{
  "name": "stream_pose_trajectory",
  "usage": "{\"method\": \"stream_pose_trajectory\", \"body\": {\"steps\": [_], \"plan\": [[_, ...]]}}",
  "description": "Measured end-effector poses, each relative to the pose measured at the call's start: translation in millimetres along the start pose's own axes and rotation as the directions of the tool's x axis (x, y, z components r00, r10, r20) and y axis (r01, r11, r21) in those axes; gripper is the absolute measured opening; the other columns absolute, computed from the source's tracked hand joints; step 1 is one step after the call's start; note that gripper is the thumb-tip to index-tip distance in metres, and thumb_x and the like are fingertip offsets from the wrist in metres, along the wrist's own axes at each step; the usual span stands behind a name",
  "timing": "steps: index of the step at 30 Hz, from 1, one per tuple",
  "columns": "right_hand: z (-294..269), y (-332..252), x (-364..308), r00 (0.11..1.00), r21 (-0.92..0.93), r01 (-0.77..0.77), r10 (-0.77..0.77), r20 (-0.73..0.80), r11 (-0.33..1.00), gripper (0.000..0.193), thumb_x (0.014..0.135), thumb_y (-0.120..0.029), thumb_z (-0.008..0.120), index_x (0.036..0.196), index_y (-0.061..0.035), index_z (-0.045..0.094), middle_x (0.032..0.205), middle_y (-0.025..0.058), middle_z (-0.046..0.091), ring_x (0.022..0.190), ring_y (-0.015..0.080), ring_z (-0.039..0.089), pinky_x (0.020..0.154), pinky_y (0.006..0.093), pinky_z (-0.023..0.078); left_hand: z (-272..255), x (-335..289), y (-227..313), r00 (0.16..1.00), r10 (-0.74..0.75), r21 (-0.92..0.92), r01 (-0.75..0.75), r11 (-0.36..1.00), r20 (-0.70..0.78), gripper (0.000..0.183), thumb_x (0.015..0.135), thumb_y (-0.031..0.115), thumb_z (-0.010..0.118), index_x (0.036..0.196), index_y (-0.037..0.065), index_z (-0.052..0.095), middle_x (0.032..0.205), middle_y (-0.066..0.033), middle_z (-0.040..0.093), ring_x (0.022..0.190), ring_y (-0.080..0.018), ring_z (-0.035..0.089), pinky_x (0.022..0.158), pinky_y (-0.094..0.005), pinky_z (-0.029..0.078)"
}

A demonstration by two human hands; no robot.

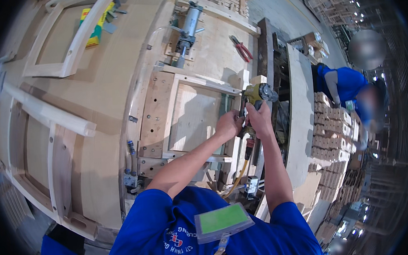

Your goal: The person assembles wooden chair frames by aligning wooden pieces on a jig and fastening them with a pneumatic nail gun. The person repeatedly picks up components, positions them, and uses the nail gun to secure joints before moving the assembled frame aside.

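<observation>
My right hand [259, 121] is wrapped round the handle of a yellow air tool [253, 94] with a dark round end; its exact kind is unclear. From the tool's lower end a yellow hose [241, 174] runs down. Close beside it, my left hand [229, 126] has its fingers curled together near a small white piece; what they hold is hidden. Both hands are over the right side of a rectangular wooden frame [172, 113], which lies against a drilled wooden block [154, 109] on the bench.
A pneumatic cylinder [190, 25] is mounted at the back of the bench, with red-handled pliers [242, 49] to its right. More wooden frames [46, 70] lie at left, near a yellow-green packet [96, 33]. At right, another person in blue [344, 84] stands beside stacked wooden parts [332, 124].
</observation>
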State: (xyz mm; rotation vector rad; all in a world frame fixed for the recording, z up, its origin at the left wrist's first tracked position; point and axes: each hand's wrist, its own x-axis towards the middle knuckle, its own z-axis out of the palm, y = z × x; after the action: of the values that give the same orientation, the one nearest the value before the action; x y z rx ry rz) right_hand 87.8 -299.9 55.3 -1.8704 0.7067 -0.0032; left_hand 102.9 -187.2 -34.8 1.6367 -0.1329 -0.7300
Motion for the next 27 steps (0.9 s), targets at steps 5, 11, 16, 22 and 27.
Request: {"method": "stream_pose_trajectory", "body": {"steps": [5,11,16,22,27], "plan": [[9.2,-27.4,-1.8,0.975,-0.232,0.125,-0.076,0.209,0.965,0.026,0.101,-0.015,0.069,0.12,0.001,0.062,0.08,0.0039,0.068,0.063,0.0108,0.064,0.057,0.0286,0.053,-19.3,-12.8,-3.9,0.994,0.007,-0.117,-0.019,0.993,-0.105,0.026,0.099,0.027,0.071,0.108,0.002,0.067,0.088,-0.0134,0.072,0.08,-0.0261,0.069,0.075,-0.0412,0.054],[57.3,-73.5,38.1,0.802,-0.456,0.445,-0.115,0.587,0.771,0.039,0.093,-0.022,0.076,0.119,0.0042,0.065,0.088,0.0148,0.074,0.08,0.0227,0.071,0.077,0.039,0.057,-58.4,1.3,-15.0,0.904,-0.011,-0.328,-0.144,0.934,-0.427,0.026,0.1,0.026,0.066,0.106,0.001,0.066,0.087,-0.0202,0.073,0.085,-0.0378,0.073,0.078,-0.0476,0.055],[95.9,-81.0,66.4,0.659,-0.356,0.674,-0.311,0.685,0.647,0.043,0.092,-0.024,0.077,0.124,0.0027,0.067,0.097,0.0214,0.075,0.088,0.03,0.071,0.085,0.042,0.056,-83.3,25.0,-32.5,0.881,-0.028,-0.25,-0.104,0.963,-0.472,0.015,0.099,0.013,0.066,0.099,-0.001,0.065,0.084,-0.0117,0.074,0.077,-0.0177,0.07,0.068,-0.0354,0.052],[106.6,-87.8,72.8,0.666,-0.412,0.644,-0.208,0.716,0.644,0.045,0.09,-0.022,0.075,0.124,0.0051,0.064,0.105,0.0273,0.073,0.1,0.0413,0.072,0.091,0.0442,0.055,-87.8,29.4,-32.8,0.877,-0.108,-0.283,-0.032,0.959,-0.467,0.019,0.098,0.018,0.066,0.096,-0.001,0.067,0.08,-0.0113,0.073,0.075,-0.0186,0.069,0.068,-0.0354,0.052],[106.7,-86.4,72.7,0.659,-0.391,0.664,-0.253,0.708,0.637,0.045,0.09,-0.02,0.075,0.126,0.0046,0.064,0.106,0.0275,0.073,0.103,0.0434,0.072,0.092,0.0448,0.055,-89.0,27.9,-31.3,0.908,-0.121,-0.341,-0.025,0.94,-0.4,0.035,0.096,0.032,0.067,0.106,-0.001,0.068,0.094,-0.0252,0.074,0.096,-0.0436,0.073,0.082,-0.0508,0.055]]}}
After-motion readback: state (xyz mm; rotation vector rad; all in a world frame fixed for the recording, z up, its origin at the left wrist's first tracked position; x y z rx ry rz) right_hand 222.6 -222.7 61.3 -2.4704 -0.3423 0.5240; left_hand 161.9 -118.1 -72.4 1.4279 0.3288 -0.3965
